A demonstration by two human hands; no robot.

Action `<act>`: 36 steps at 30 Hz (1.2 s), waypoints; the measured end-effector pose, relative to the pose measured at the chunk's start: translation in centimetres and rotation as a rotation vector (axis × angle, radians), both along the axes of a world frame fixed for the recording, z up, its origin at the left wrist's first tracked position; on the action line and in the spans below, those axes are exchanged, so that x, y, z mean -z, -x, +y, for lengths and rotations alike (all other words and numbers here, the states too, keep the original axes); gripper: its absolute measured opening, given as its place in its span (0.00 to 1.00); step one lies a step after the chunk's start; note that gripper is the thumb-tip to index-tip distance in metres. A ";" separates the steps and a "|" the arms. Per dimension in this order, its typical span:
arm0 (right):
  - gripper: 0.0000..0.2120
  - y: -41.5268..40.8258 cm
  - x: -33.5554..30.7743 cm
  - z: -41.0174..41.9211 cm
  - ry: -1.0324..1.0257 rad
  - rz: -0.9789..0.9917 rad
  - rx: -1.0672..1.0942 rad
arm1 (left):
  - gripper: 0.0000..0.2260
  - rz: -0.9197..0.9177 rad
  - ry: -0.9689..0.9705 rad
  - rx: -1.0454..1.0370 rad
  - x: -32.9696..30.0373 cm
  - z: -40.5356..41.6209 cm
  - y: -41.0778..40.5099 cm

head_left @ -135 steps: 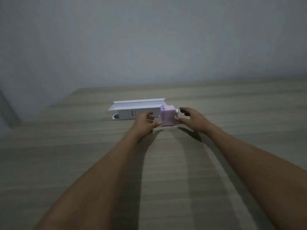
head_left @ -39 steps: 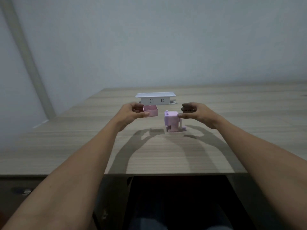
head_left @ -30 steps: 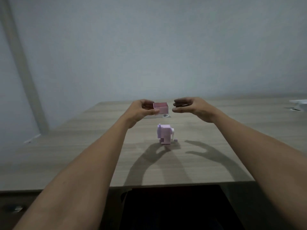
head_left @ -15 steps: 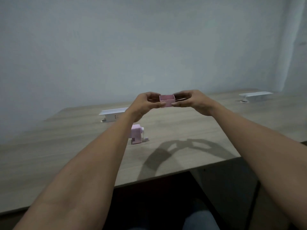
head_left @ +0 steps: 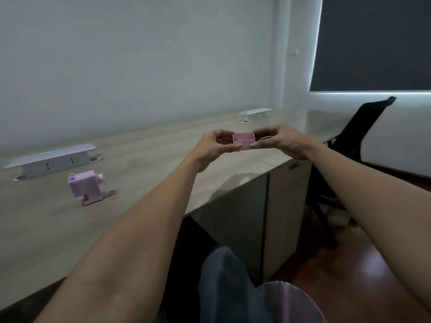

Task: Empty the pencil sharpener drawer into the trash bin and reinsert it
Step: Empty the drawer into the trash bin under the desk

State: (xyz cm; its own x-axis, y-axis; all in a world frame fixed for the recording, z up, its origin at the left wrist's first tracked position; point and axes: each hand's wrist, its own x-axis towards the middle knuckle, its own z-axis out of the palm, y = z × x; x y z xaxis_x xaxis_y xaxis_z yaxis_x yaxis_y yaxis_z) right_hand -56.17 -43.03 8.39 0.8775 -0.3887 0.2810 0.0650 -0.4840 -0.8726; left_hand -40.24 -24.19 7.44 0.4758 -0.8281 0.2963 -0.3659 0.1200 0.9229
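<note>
Wooden desk (head_left: pixel 144 157), both arms outstretched, left hand (head_left: pixel 214 148) and right hand (head_left: pixel 283 139) pinching pink drawer (head_left: pixel 244 141)

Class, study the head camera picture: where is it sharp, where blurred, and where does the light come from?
Head view: the small pink open-topped drawer, pinched between left hand and right hand, is fairly sharp; the pink box-shaped pencil sharpener on the wooden desk is smeared by motion blur; a bright strip glows under the dark window blind; wide-angle bending curves the desk edge.
</note>
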 end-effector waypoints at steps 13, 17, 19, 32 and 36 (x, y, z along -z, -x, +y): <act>0.30 10.8 13.3 -5.3 -0.178 0.183 0.254 | 0.30 0.038 -0.149 0.158 14.1 -8.9 7.4; 0.28 11.7 18.5 -5.0 -0.259 0.226 0.271 | 0.30 0.090 -0.214 0.165 19.1 -9.1 8.3; 0.25 12.1 20.8 -5.0 -0.306 0.251 0.272 | 0.29 0.133 -0.241 0.165 21.3 -9.1 9.0; 0.25 13.9 35.3 -3.9 -0.594 0.416 0.308 | 0.29 0.379 -0.487 0.149 35.0 -9.3 10.8; 0.24 13.9 38.5 -3.2 -0.689 0.472 0.299 | 0.27 0.423 -0.595 0.166 37.8 -9.0 10.5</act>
